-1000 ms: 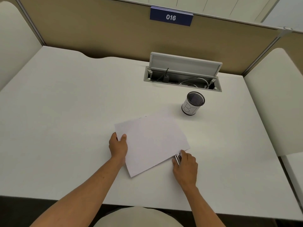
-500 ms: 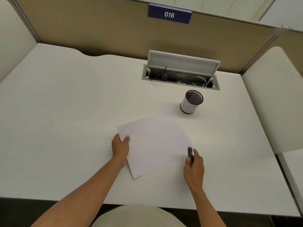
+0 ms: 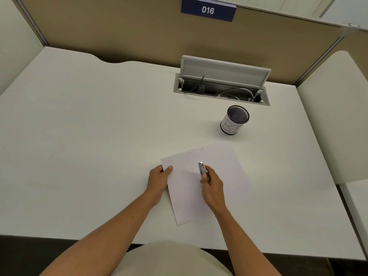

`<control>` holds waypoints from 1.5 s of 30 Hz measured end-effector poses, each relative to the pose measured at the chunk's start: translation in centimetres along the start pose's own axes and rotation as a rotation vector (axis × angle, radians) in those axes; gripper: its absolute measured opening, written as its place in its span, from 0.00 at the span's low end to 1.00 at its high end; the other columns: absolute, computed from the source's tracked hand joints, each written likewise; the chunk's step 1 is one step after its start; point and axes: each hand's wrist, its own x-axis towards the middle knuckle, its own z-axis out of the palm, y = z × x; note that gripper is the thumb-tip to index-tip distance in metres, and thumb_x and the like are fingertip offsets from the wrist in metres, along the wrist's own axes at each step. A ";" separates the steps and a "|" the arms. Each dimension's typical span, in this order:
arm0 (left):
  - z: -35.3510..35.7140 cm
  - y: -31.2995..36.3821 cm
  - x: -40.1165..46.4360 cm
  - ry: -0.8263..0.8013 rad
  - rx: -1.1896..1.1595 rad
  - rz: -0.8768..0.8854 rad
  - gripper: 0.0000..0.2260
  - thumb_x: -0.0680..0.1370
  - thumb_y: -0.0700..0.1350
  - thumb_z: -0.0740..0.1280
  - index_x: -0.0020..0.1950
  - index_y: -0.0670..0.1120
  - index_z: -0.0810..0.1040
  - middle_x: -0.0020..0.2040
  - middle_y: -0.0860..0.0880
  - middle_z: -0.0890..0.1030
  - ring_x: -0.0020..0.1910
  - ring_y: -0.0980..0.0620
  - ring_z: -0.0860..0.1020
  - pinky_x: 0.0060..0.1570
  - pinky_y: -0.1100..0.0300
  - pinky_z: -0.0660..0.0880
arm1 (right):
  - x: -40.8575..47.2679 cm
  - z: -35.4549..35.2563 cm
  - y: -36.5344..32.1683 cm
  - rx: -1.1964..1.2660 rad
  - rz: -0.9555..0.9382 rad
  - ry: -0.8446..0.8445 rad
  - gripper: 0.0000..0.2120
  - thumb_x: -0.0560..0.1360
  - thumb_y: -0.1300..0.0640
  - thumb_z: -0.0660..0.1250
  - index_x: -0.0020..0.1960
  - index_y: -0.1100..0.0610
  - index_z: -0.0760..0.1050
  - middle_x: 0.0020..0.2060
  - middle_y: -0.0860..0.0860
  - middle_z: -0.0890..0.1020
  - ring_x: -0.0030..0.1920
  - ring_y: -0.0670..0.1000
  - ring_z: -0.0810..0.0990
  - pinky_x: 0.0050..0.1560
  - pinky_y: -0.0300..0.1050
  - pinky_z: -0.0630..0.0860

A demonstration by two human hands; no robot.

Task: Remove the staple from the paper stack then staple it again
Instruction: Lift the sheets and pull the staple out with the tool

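The right hand (image 3: 212, 186) has its fingers curled round a small shiny silver metal tool (image 3: 202, 169). It holds the tool over the middle of the paper, with the tip pointing toward the far edge of the tabletop. I cannot tell if it is a staple puller or a little stapler.

The left hand (image 3: 159, 179) pinches the left edge of the thin stack of white paper sheets (image 3: 223, 172), close to its far left corner. The thumb lies on top of the paper and the other fingers are curled at the edge.

The paper lies flat and turned a bit on the white tabletop (image 3: 89, 146), nearer the front edge, a little right of the middle. A tiny dark mark sits at the far edge of the paper. It may be the staple, but it is too small to be sure.

Farther back, toward the right, stands a round black mesh pen cup with a white label (image 3: 234, 120). Behind it, near the back edge, an open grey cable box (image 3: 222, 84) is set into the tabletop.

I think the job is near its start. The tool is in hand, but it is not on a staple yet. Pulling the staple and stapling again both seem left to do.
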 end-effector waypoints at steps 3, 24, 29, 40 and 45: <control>0.3 -0.1 0.0 -0.023 0.078 0.020 0.05 0.80 0.44 0.66 0.50 0.46 0.82 0.49 0.43 0.85 0.51 0.41 0.83 0.56 0.40 0.78 | 0.2 1.1 -0.8 0.007 -0.019 -0.056 0.15 0.83 0.59 0.53 0.67 0.53 0.70 0.53 0.47 0.78 0.47 0.49 0.81 0.45 0.33 0.75; 1.9 0.2 1.1 0.026 0.033 -0.020 0.09 0.78 0.42 0.68 0.40 0.41 0.72 0.40 0.37 0.79 0.39 0.43 0.81 0.46 0.44 0.81 | 2.3 3.7 -1.6 -0.204 -0.111 -0.118 0.15 0.74 0.60 0.68 0.61 0.55 0.72 0.52 0.48 0.73 0.50 0.45 0.72 0.48 0.29 0.67; 1.3 0.9 1.5 0.007 0.155 0.057 0.07 0.78 0.44 0.67 0.45 0.41 0.80 0.43 0.42 0.85 0.43 0.42 0.85 0.42 0.45 0.83 | 2.3 3.7 -1.1 -0.181 -0.078 -0.122 0.14 0.75 0.60 0.68 0.60 0.55 0.73 0.52 0.50 0.78 0.50 0.48 0.74 0.49 0.37 0.68; 1.3 0.5 0.9 0.028 0.244 0.108 0.05 0.77 0.40 0.69 0.42 0.41 0.75 0.41 0.39 0.85 0.43 0.36 0.83 0.46 0.38 0.80 | 2.0 4.0 -0.9 -0.016 -0.030 -0.062 0.11 0.70 0.56 0.72 0.52 0.49 0.81 0.41 0.46 0.82 0.40 0.44 0.79 0.44 0.40 0.77; 1.3 0.3 0.4 -0.009 0.293 0.171 0.05 0.78 0.42 0.68 0.49 0.52 0.76 0.40 0.37 0.84 0.43 0.34 0.82 0.45 0.37 0.79 | 1.7 4.0 -0.8 0.043 -0.013 -0.028 0.11 0.71 0.57 0.73 0.52 0.49 0.82 0.43 0.46 0.82 0.41 0.43 0.79 0.43 0.36 0.76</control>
